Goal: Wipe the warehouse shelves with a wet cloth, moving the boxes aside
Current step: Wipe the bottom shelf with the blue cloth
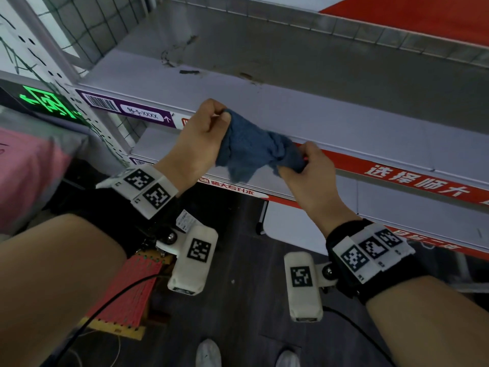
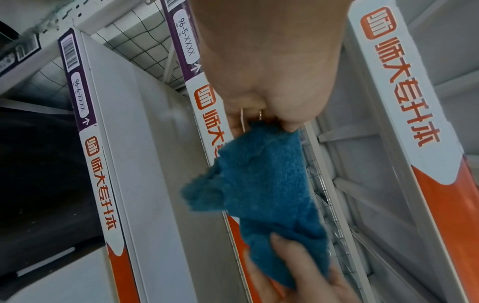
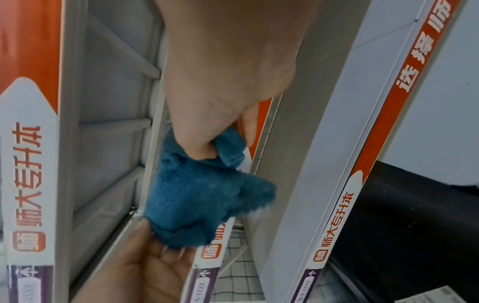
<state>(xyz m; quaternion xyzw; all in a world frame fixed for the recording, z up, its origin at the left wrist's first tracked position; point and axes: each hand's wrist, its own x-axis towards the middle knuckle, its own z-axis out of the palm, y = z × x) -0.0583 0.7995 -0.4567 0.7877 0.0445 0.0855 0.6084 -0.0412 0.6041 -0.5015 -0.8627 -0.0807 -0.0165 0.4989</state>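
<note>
A blue cloth [image 1: 254, 149] hangs in the air between both hands, in front of the shelf edge. My left hand [image 1: 209, 123] pinches its upper left corner with curled fingers. My right hand [image 1: 307, 160] grips its bunched lower right end. The left wrist view shows the cloth [image 2: 261, 184] stretched from my left fingers down to the right hand [image 2: 293, 266]. In the right wrist view the cloth [image 3: 202, 196] runs from my right hand [image 3: 207, 143] to the left hand [image 3: 145, 262]. The white shelf [image 1: 344, 120] behind it bears dark marks. No boxes are in view.
A lower shelf [image 1: 397, 207] with a red and white label strip sits under the top one. A white perforated upright [image 1: 53, 56] stands at the left. A green exit sign [image 1: 47, 104] glows at the left. A red-topped block [image 1: 127, 290] lies on the dark floor.
</note>
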